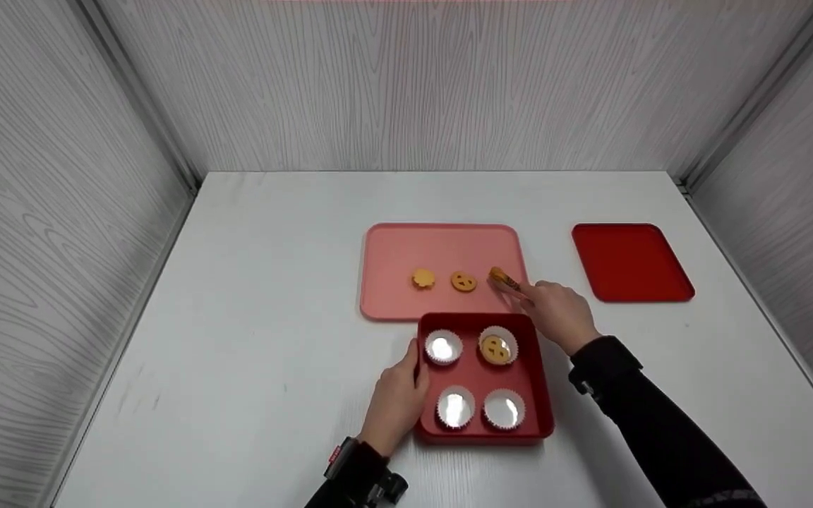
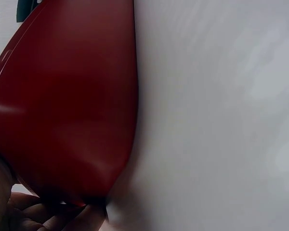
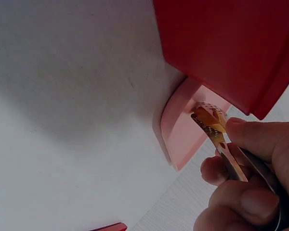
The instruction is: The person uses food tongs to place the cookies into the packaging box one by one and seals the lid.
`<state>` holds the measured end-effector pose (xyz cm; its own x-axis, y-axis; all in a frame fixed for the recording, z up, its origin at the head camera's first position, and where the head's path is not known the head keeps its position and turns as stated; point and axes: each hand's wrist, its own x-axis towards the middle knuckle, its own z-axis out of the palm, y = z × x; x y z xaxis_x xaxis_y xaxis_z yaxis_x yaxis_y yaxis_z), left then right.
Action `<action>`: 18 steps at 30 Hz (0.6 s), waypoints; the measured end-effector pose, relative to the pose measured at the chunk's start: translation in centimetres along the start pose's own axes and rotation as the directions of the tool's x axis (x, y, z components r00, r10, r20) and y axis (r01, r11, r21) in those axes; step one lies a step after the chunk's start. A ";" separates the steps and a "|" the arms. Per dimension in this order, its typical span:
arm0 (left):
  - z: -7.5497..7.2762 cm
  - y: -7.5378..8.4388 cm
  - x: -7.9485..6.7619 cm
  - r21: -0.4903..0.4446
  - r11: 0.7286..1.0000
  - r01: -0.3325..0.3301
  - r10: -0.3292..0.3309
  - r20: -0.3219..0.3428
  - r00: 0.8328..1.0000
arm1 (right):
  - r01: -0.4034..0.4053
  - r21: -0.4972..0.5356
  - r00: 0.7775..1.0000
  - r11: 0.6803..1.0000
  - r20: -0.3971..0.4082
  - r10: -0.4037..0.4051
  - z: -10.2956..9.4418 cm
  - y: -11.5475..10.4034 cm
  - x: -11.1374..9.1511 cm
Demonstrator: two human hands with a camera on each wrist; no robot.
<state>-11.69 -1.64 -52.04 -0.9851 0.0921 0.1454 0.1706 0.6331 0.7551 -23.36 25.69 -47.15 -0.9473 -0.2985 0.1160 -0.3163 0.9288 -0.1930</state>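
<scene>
My left hand grips the left wall of a red square box, its thumb at the rim. Four-sided and shallow, the box holds several white paper cups, one of them with a round holed cookie inside. In the left wrist view the box's outer wall fills the left part, with the fingers at its corner. My right hand pinches small metal tongs over the right side of a pink tray. Between the perforated tong tips is a yellow-brown cookie.
On the pink tray lie a flower-shaped cookie and a round holed cookie. A flat red tray stands on the white table at the right. Grey wood-grain panels enclose the back and both sides.
</scene>
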 end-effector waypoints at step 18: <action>0.1 0.0 -0.1 -0.008 1.000 0.013 -0.013 -0.002 1.000 | 0.035 0.070 0.961 0.997 -0.278 -0.014 1.2 -0.5 -3.8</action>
<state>-11.63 -1.57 -52.10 -0.9871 0.0829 0.1368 0.1583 0.6283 0.7617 -19.64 26.09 -48.67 -0.8915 -0.2391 0.3848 -0.3520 0.9003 -0.2562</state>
